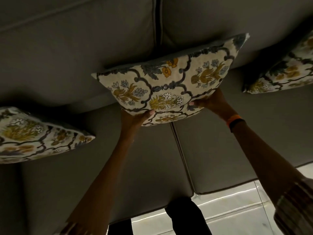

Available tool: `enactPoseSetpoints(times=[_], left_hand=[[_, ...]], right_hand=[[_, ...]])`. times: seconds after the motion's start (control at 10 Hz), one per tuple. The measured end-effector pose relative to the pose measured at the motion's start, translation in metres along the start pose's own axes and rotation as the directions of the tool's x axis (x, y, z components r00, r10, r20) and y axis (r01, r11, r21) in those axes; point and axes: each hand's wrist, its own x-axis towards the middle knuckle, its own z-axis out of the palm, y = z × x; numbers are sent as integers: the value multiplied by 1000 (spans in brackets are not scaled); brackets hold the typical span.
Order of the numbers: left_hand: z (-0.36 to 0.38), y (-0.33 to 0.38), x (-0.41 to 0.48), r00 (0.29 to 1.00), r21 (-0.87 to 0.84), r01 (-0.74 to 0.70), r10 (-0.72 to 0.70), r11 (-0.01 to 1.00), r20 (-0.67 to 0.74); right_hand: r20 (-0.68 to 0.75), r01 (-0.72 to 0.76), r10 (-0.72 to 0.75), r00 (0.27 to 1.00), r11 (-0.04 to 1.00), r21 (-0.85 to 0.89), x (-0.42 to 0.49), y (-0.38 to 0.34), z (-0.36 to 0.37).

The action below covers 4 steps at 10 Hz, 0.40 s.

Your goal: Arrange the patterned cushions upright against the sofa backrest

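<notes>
The middle cushion point(169, 78) is pressed against the sofa backrest point(76, 48), roughly over the seam between the two back sections, its lower edge gripped from below by both hands. The left hand point(135, 118) curls around the bottom-left corner with a thumb over the front face; the right hand point(210, 102) is closed on the bottom-right edge, an orange wristband point(234, 122) just behind it.

The risk, as I judge it, is in the letting go — the cushion sits tilted, its right corner higher than its left, and looks to be held off the seat point(220, 150) rather than standing on it. Released like this, it could slump forward or slide down flat. A soft filling may also sag once unsupported.

Count: three patterned cushions in view — the held one, the left cushion point(33, 134) lying low and slanted, and the right cushion point(284, 73) partly cut off by the frame edge. Two hands, one sofa
</notes>
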Motion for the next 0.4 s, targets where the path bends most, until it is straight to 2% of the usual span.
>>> enactPoseSetpoints(times=[0.1, 0.2, 0.3, 0.4], left_hand=[[-6, -26, -2, 998, 37, -19, 21, 999, -55], [-18, -37, -1, 995, 54, 14, -9, 998, -94], [-31, -45, -9, 995, -3, 55, -55, 999, -84], [-50, -50, -40, 983, 157, 180, -171, 971, -69]], right_hand=[[12, -32, 32, 999, 999, 19, -8, 3, 15], [-63, -49, 54, 997, 996, 73, -12, 2, 30], [-215, -90, 100, 972, 994, 56, -33, 10, 58], [-309, -338, 305, 901, 939, -59, -81, 17, 102]])
